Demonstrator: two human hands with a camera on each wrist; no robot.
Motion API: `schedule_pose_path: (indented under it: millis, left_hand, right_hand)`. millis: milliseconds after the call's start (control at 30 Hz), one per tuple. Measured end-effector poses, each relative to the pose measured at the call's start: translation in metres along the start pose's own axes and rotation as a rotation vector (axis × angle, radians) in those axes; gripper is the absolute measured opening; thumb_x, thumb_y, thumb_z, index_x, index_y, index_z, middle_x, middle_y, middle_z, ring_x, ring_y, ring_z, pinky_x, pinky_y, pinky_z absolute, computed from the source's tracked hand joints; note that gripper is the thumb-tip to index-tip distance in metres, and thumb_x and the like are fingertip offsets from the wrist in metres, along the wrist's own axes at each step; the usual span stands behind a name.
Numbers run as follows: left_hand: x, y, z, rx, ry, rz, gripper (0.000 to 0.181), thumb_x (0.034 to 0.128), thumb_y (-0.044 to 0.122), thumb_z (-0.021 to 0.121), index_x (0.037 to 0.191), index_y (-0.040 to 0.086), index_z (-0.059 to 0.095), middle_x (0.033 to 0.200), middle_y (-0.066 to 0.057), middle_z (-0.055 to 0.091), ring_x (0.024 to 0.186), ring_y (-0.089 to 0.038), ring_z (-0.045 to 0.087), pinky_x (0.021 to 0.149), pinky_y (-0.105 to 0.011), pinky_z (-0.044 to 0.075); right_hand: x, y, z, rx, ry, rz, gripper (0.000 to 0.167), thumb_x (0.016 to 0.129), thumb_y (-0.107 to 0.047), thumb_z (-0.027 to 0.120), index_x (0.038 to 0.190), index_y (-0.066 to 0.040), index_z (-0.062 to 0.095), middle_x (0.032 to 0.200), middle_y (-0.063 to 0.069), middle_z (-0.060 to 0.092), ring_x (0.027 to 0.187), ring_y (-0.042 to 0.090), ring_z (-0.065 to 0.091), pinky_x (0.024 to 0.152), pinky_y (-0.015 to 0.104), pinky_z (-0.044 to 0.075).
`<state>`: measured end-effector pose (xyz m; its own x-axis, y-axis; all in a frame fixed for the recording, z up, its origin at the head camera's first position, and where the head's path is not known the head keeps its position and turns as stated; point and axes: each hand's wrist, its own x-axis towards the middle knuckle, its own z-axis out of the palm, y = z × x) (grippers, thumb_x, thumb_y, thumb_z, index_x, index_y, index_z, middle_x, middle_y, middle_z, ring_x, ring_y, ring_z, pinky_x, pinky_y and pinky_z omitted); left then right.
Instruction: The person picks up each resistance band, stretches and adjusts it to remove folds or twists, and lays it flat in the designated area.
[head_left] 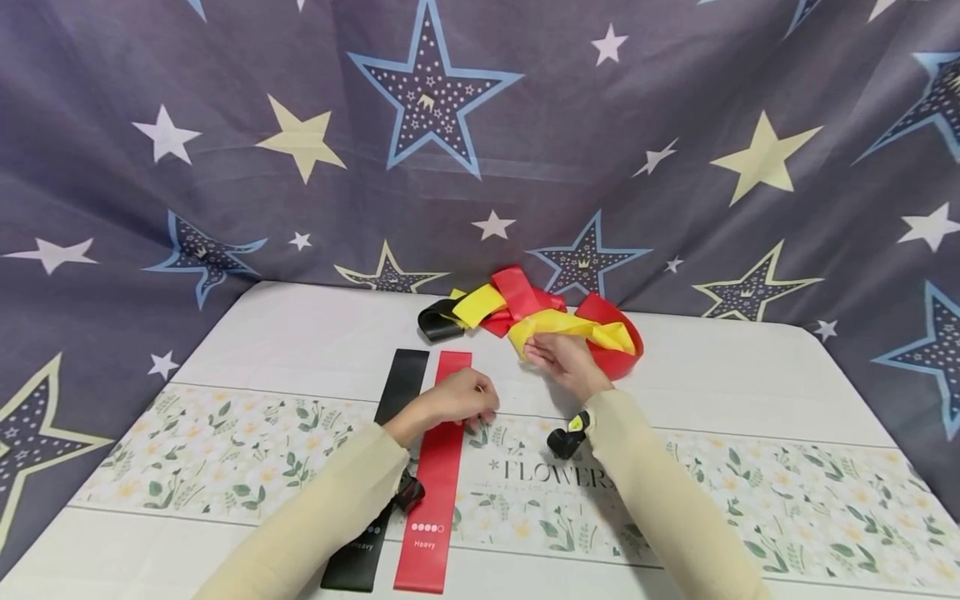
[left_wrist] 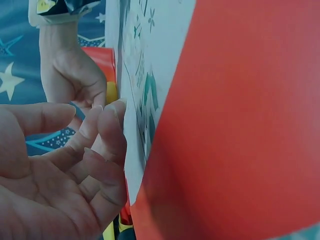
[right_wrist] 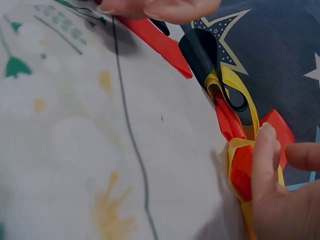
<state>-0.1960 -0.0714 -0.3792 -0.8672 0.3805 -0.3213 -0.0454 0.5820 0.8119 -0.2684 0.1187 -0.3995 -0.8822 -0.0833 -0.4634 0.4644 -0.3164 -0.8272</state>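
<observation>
Two resistance bands lie flat side by side in the head view, a black band (head_left: 402, 383) and a red band (head_left: 437, 492) printed "Heavy". My left hand (head_left: 461, 395) hovers at the red band's upper part, fingers loosely bent around nothing. Behind them is a tangled pile with a yellow band (head_left: 551, 322), a red band loop (head_left: 624, 358) and a black band loop (head_left: 441, 322). My right hand (head_left: 564, 358) is at the yellow band, its thumb apart from the fingers in the right wrist view. Whether the fingertips touch the yellow band is unclear.
The white table (head_left: 300, 333) carries a floral strip (head_left: 247, 450) with "FLOWERS" lettering across its middle. A star-patterned curtain (head_left: 600, 167) hangs directly behind the table, close to the pile of bands.
</observation>
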Motion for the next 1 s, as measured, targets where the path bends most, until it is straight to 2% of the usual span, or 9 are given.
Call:
schedule_pose_path:
  millis: [100,200,333,533,600,700,867,1000]
  left_hand:
    - [0.003,0.002,0.001,-0.022,0.002,-0.009,0.015,0.0893,0.011,0.057,0.089,-0.002,0.066,0.074,-0.012,0.067,0.053,-0.013,0.056,0.051,-0.023,0.045]
    - [0.005,0.003,0.003,-0.022,0.002,-0.012,0.016,0.0898,0.012,0.057,0.090,-0.002,0.066,0.075,-0.012,0.067,0.055,-0.014,0.057,0.055,-0.025,0.049]
    - [0.008,0.007,0.004,-0.010,-0.001,0.006,0.017,0.0907,0.013,0.056,0.091,-0.002,0.066,0.076,-0.011,0.068,0.056,-0.014,0.056,0.054,-0.025,0.046]
    - [0.011,0.011,0.003,-0.026,0.007,0.030,0.017,0.0919,0.012,0.054,0.093,-0.001,0.066,0.081,-0.013,0.069,0.057,-0.015,0.058,0.055,-0.026,0.046]
    - [0.013,0.010,0.003,-0.032,0.038,0.032,0.017,0.0920,0.012,0.055,0.094,-0.001,0.065,0.082,-0.014,0.069,0.057,-0.015,0.058,0.055,-0.025,0.046]
    - [0.017,0.008,0.003,-0.068,0.121,0.032,0.018,0.0915,0.011,0.054,0.099,-0.002,0.063,0.083,-0.015,0.068,0.057,-0.016,0.058,0.054,-0.024,0.044]
    - [0.027,0.005,0.002,-0.220,0.276,0.015,0.024,0.0898,0.009,0.053,0.112,0.000,0.057,0.090,-0.015,0.067,0.060,-0.019,0.060,0.050,-0.024,0.042]
    - [0.032,0.004,0.003,-0.314,0.347,0.031,0.034,0.0880,0.008,0.053,0.122,0.002,0.053,0.089,-0.017,0.067,0.056,-0.019,0.058,0.047,-0.024,0.039]
  right_hand:
    - [0.002,0.000,0.003,-0.048,0.042,0.004,0.037,0.095,-0.012,0.056,0.127,0.006,0.054,0.073,0.002,0.067,0.064,0.010,0.067,0.067,0.021,0.056]
    - [0.004,0.000,0.005,-0.118,0.106,0.005,0.027,0.093,-0.017,0.060,0.111,0.002,0.062,0.066,0.000,0.064,0.057,0.008,0.064,0.059,0.020,0.055]
    - [0.005,0.001,0.006,-0.192,0.187,-0.008,0.021,0.090,-0.023,0.066,0.096,-0.003,0.065,0.062,-0.002,0.061,0.050,0.007,0.058,0.054,0.020,0.053]
    - [0.000,0.005,0.003,-0.245,0.194,-0.062,0.024,0.089,-0.021,0.065,0.101,-0.001,0.064,0.063,-0.003,0.060,0.049,0.007,0.056,0.053,0.019,0.053]
    - [-0.005,0.007,0.002,-0.274,0.173,-0.078,0.026,0.090,-0.021,0.064,0.104,0.001,0.063,0.065,-0.002,0.058,0.050,0.007,0.055,0.054,0.019,0.053]
    - [-0.013,0.012,0.002,-0.309,0.133,-0.098,0.029,0.091,-0.020,0.063,0.108,0.003,0.062,0.065,-0.002,0.057,0.050,0.008,0.054,0.054,0.018,0.052]
    - [-0.028,0.023,0.006,-0.334,0.076,-0.163,0.029,0.091,-0.012,0.061,0.111,0.009,0.062,0.062,-0.001,0.055,0.047,0.007,0.053,0.051,0.018,0.050]
    - [-0.039,0.031,0.008,-0.365,0.061,-0.199,0.028,0.090,-0.009,0.060,0.111,0.009,0.063,0.062,-0.001,0.055,0.047,0.007,0.052,0.050,0.018,0.049]
